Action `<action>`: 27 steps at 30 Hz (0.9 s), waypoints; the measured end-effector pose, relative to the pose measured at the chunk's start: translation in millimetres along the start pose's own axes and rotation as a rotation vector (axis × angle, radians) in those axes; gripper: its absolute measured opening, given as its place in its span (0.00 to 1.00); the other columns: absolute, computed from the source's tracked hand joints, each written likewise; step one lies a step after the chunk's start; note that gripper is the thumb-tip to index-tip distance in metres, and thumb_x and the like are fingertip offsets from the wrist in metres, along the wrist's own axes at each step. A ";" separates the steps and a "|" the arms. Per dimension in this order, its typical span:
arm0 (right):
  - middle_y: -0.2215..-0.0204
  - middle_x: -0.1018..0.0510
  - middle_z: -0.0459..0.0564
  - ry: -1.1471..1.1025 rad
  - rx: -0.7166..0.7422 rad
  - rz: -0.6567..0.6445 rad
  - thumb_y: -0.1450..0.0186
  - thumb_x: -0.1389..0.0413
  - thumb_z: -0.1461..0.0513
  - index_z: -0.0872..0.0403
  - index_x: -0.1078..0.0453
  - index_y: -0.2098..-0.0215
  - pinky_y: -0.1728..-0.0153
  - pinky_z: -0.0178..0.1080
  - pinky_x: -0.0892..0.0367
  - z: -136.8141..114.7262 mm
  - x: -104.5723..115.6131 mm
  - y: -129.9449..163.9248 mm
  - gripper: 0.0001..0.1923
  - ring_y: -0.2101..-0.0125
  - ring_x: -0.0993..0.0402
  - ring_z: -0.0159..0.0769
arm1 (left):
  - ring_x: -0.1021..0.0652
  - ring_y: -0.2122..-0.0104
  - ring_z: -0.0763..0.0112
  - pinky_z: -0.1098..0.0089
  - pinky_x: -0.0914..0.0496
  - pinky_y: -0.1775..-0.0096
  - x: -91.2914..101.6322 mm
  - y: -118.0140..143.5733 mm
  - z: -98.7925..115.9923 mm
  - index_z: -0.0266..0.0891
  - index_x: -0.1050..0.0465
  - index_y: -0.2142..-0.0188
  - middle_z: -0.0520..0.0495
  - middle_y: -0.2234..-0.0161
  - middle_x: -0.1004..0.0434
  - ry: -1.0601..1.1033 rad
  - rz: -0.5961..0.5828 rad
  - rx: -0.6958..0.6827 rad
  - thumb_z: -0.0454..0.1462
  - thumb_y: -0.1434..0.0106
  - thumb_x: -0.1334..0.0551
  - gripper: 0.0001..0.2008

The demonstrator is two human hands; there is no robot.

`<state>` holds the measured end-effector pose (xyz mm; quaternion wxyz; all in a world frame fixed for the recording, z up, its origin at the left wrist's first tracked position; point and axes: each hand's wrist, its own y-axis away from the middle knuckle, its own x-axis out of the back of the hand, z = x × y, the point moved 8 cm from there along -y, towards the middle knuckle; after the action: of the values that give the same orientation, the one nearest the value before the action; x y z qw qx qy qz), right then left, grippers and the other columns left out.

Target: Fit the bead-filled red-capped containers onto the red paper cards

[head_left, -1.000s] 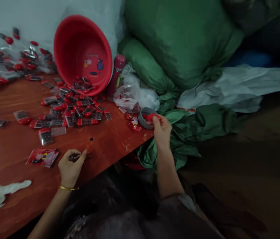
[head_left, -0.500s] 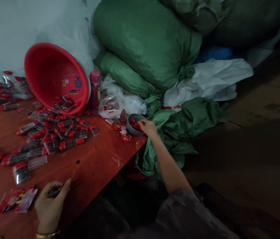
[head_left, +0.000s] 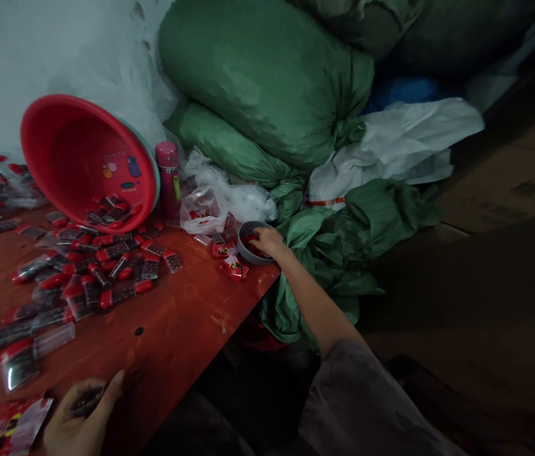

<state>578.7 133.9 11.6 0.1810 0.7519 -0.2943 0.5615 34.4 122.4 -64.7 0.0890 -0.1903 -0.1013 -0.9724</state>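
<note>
while reaching, right grip (head_left: 267,240) inside grey bowl (head_left: 244,252)

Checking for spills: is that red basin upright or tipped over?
Tipped. The basin lies on its side, mouth facing the table, with packets spilling from it.

No legible text, red basin (head_left: 81,158) bears only cartoon stickers

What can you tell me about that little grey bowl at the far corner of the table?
The small grey bowl is round and shallow, plastic by the look of it, and sits upright near the corner of the red-brown wooden table. It holds small red packets. The right hand reaches into it, fingers on the contents. Loose red packets lie beside it, with a clear plastic bag just behind.
</note>
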 end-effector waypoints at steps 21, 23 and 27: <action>0.65 0.20 0.46 -1.486 0.158 -0.218 0.46 0.41 0.46 0.50 0.33 0.61 0.65 0.42 0.26 -29.9 31.5 62.3 0.22 0.69 0.21 0.37 | 0.27 0.77 0.68 0.68 0.32 0.72 -3.8 4.4 10.4 0.38 0.30 0.76 0.52 0.79 0.28 -0.014 -0.030 0.042 0.55 0.70 0.31 0.27; 0.66 0.20 0.47 -1.500 0.112 -0.186 0.44 0.43 0.45 0.50 0.33 0.61 0.65 0.43 0.26 -36.9 31.1 66.9 0.21 0.68 0.21 0.38 | 0.28 0.78 0.69 0.69 0.32 0.74 -3.4 4.7 12.1 0.38 0.30 0.76 0.53 0.79 0.29 -0.006 -0.028 0.029 0.54 0.70 0.30 0.27; 0.73 0.21 0.44 -1.568 0.012 -0.139 0.43 0.44 0.45 0.51 0.34 0.66 0.69 0.40 0.25 -50.3 25.8 75.6 0.18 0.72 0.22 0.35 | 0.28 0.78 0.69 0.70 0.33 0.75 -3.1 5.2 16.5 0.38 0.30 0.77 0.52 0.80 0.29 0.017 -0.027 -0.010 0.54 0.70 0.30 0.26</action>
<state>497.8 100.5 47.1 -0.0490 0.9463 -0.2853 -0.1438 44.1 121.6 -50.1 0.0757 -0.1812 -0.0984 -0.9756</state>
